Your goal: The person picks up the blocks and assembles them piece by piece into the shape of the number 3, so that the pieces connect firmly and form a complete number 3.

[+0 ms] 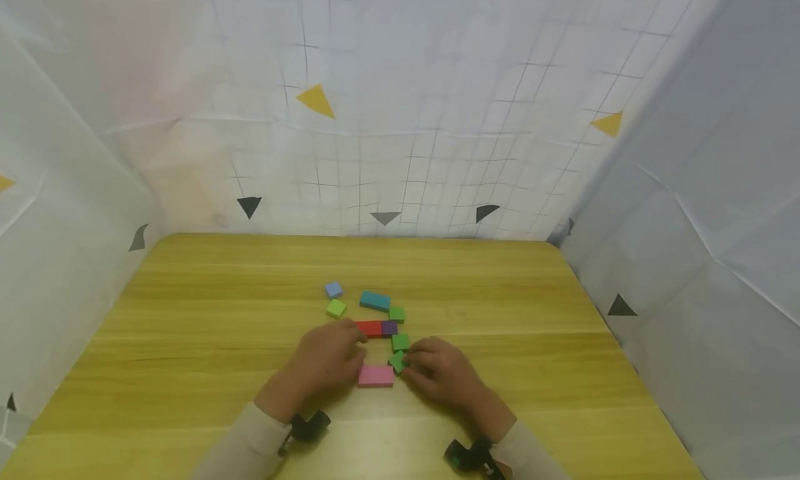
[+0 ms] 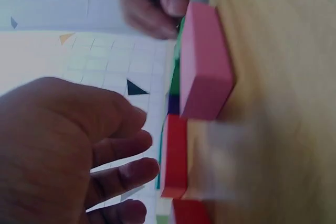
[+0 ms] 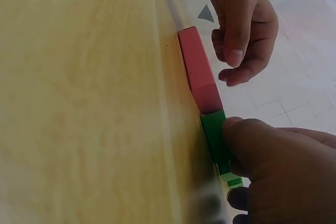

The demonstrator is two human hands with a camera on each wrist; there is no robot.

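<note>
My right hand (image 1: 446,374) pinches a green block (image 1: 398,362) turned at an angle, just above the right end of a pink block (image 1: 376,376). In the right wrist view the thumb rests against this green block (image 3: 214,136). My left hand (image 1: 328,355) hovers left of the pink block, fingers loosely bent and apart; the left wrist view shows nothing held in it. A second green block (image 1: 400,342) lies above the pinched one. Over it are a purple block (image 1: 389,328) and a red block (image 1: 369,329) side by side, partly behind my left fingers.
Another green block (image 1: 396,315) and a teal block (image 1: 375,300) lie farther back. To their left are a light green block (image 1: 336,308) and a blue block (image 1: 334,290). Patterned white sheets (image 1: 400,153) stand behind and beside the wooden table (image 1: 187,327).
</note>
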